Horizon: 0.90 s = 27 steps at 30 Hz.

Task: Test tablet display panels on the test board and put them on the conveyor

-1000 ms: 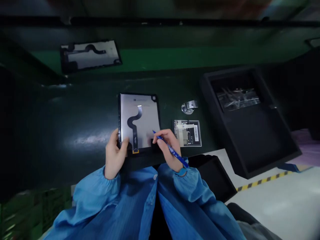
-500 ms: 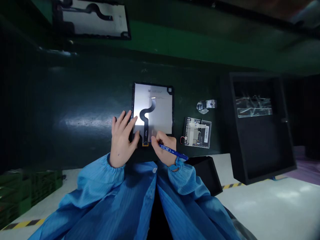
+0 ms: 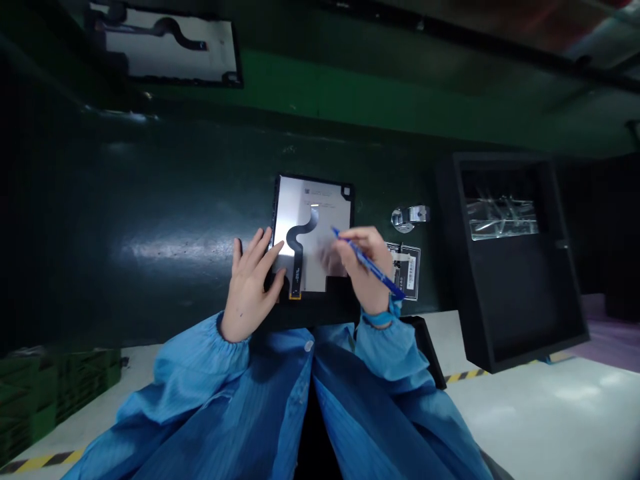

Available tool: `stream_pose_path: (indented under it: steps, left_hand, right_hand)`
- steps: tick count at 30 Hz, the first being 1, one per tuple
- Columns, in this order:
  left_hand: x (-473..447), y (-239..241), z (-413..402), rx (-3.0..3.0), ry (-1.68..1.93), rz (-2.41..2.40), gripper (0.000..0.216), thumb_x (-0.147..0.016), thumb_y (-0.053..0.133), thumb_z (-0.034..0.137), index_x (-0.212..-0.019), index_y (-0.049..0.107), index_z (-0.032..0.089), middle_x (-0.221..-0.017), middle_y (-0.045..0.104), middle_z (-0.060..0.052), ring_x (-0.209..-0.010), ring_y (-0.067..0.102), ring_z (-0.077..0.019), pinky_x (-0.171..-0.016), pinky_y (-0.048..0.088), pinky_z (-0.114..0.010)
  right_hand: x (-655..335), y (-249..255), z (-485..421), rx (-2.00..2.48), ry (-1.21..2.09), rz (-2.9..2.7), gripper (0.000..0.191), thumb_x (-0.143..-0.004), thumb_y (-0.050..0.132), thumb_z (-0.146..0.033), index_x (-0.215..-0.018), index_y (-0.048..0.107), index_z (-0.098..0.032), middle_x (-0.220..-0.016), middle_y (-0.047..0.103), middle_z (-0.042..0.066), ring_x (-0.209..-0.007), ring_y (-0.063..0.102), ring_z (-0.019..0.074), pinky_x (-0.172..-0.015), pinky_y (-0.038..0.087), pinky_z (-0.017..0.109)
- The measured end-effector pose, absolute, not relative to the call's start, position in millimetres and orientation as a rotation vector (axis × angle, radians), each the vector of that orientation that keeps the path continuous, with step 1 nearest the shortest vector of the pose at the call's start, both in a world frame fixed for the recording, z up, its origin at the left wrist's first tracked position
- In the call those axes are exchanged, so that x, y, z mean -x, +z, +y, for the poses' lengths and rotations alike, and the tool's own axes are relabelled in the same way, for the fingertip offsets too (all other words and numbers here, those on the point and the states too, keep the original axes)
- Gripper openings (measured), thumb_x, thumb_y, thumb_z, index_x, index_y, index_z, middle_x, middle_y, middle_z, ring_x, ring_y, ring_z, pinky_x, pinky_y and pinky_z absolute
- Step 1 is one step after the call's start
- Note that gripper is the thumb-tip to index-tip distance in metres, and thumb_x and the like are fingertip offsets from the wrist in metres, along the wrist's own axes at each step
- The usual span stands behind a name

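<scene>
A silver display panel [image 3: 325,203] with a black curved flex cable [image 3: 296,248] lies face down on the dark green bench. My left hand [image 3: 253,283] rests on the panel's left edge, fingers stretched out flat. My right hand [image 3: 363,267] hovers over the panel's lower right part, closed round a blue pen [image 3: 371,265] whose tip points up and left. The right hand's fingertips are smeared by motion.
A small circuit board [image 3: 409,267] lies right of the panel, partly behind my right hand, with a shiny tape roll [image 3: 410,217] above it. A black open bin [image 3: 515,260] with clear bags stands at right. Another panel [image 3: 165,43] lies far back left.
My right hand lifted from the panel's lower edge and moved up and right with the pen. My left hand went from gripping the panel's corner to lying flat on its left edge.
</scene>
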<state>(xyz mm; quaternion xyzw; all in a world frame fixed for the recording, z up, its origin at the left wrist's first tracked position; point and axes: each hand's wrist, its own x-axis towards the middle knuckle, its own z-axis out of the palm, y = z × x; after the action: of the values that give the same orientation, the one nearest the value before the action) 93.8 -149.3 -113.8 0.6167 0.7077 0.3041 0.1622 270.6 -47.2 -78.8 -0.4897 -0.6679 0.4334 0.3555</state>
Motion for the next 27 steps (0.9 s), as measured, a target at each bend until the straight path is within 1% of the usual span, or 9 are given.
stream_pose_path:
  steps: [3,5,7,10,13,16,19,24,27]
  left_hand:
    - [-97,-114,-148,-1.779,0.862,1.985,0.041,-0.095,0.048,0.024,-0.136,0.052,0.024,-0.153,0.046,-0.010,-0.147,0.032,-0.0276,-0.122,0.014,-0.060]
    - [-97,-113,-148,-1.784,0.858,1.962,0.040,-0.094,0.051,0.025,-0.134,0.054,0.023,-0.151,0.048,-0.011,-0.146,0.033,-0.0290,-0.121,0.013,-0.061]
    - [-95,-108,-147,-1.752,0.898,1.932,0.039,-0.094,0.054,0.026,-0.132,0.056,0.021,-0.147,0.053,-0.011,-0.144,0.037,-0.0304,-0.121,0.015,-0.061]
    - [-91,-91,-138,-1.515,1.182,1.873,0.034,-0.095,0.054,0.026,-0.127,0.061,0.019,-0.131,0.064,-0.011,-0.124,0.057,-0.0272,-0.111,0.039,-0.051]
    - [-93,-66,-121,-1.259,1.295,1.617,0.030,-0.094,0.059,0.029,-0.120,0.067,0.019,-0.112,0.072,-0.008,-0.092,0.066,-0.0183,-0.088,0.054,-0.033]
    - [-104,-47,-102,-1.190,1.067,1.220,0.030,-0.083,0.074,0.030,-0.111,0.074,0.021,-0.090,0.075,-0.003,-0.072,0.064,-0.0131,-0.069,0.055,-0.023]
    - [-121,-40,-90,-1.159,0.952,1.045,0.025,-0.076,0.080,0.027,-0.100,0.077,0.021,-0.081,0.075,-0.001,-0.065,0.064,-0.0114,-0.064,0.054,-0.020]
    - [-142,-51,-87,-1.285,0.958,1.249,0.019,-0.078,0.079,0.027,-0.096,0.078,0.020,-0.068,0.070,0.001,-0.055,0.059,-0.0109,-0.055,0.050,-0.021]
    - [-155,-65,-87,-1.660,0.966,1.512,0.017,-0.084,0.073,0.026,-0.100,0.077,0.019,-0.078,0.071,-0.001,-0.062,0.059,-0.0125,-0.062,0.050,-0.025]
  right_hand:
    - [-265,-83,-11,1.297,1.043,-1.821,0.014,-0.097,0.051,-0.032,-0.097,0.061,-0.021,-0.088,0.067,0.001,-0.071,0.065,0.0118,-0.058,0.049,0.022]
    - [-258,-91,5,1.283,1.023,-1.891,0.004,-0.090,0.059,-0.024,-0.090,0.058,-0.020,-0.084,0.066,-0.001,-0.074,0.066,0.0131,-0.066,0.051,0.025]
    - [-252,-94,12,1.202,1.093,-1.921,0.013,-0.082,0.067,-0.019,-0.084,0.054,-0.020,-0.079,0.063,-0.002,-0.073,0.064,0.0133,-0.071,0.051,0.028]
    - [-252,-82,6,0.941,1.298,-1.813,0.024,-0.081,0.070,-0.023,-0.078,0.046,-0.023,-0.075,0.057,-0.003,-0.081,0.065,0.0160,-0.071,0.051,0.029]
    - [-268,-59,-11,0.681,1.452,-1.732,0.032,-0.084,0.071,-0.028,-0.077,0.040,-0.024,-0.078,0.062,-0.001,-0.082,0.065,0.0162,-0.072,0.052,0.031]
    - [-290,-46,-27,0.554,1.442,-1.752,0.035,-0.087,0.070,-0.030,-0.076,0.037,-0.025,-0.083,0.070,0.001,-0.075,0.063,0.0151,-0.072,0.052,0.033]
    - [-314,-47,-38,0.543,1.410,-1.745,0.034,-0.089,0.069,-0.031,-0.076,0.038,-0.025,-0.084,0.072,0.002,-0.074,0.063,0.0159,-0.071,0.053,0.034]
    - [-353,-68,-43,0.812,1.273,-1.696,0.019,-0.090,0.067,-0.032,-0.086,0.050,-0.024,-0.094,0.072,0.004,-0.081,0.065,0.0165,-0.077,0.052,0.035]
    - [-369,-85,-39,1.104,1.145,-1.602,0.012,-0.092,0.063,-0.031,-0.090,0.054,-0.023,-0.096,0.071,0.004,-0.081,0.065,0.0157,-0.078,0.052,0.033]
